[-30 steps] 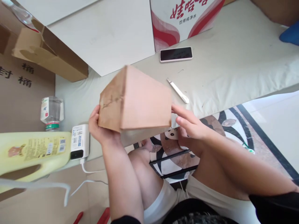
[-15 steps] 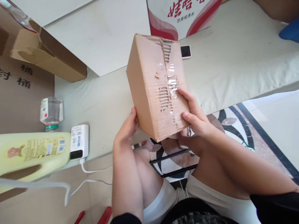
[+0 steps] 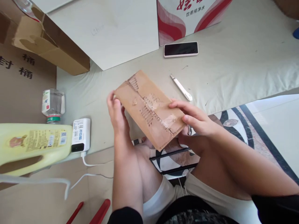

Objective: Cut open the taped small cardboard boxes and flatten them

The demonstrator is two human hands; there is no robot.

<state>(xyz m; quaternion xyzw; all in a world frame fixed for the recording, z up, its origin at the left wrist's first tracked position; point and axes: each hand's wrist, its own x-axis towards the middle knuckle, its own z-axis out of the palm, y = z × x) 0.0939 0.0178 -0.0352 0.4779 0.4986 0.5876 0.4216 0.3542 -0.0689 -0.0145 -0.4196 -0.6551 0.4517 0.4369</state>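
Note:
A brown cardboard box point(image 3: 149, 109) is held between my two hands above the front edge of the cloth-covered surface. The face toward me has a taped seam and torn, ribbed patches. My left hand point(image 3: 117, 112) grips its left corner, with some fingers hidden behind it. On the right side, my right hand point(image 3: 192, 116) is closed on the box's edge, thumb and index finger showing. Beyond the box lie a white utility knife point(image 3: 181, 87) and a smartphone point(image 3: 181, 49), neither touched by a hand.
A white box point(image 3: 116, 31) and a red-and-white carton point(image 3: 189, 23) stand at the back. To the left are a clear bottle point(image 3: 53, 104), a white power bank point(image 3: 80, 134) with a cable, and a yellow jug point(image 3: 35, 146). Red handles point(image 3: 100, 211) show below.
The cardboard box has been turned and lowered, its seam now slanting down to the right. My left hand has moved up to its left corner. The utility knife and whole phone have come into view.

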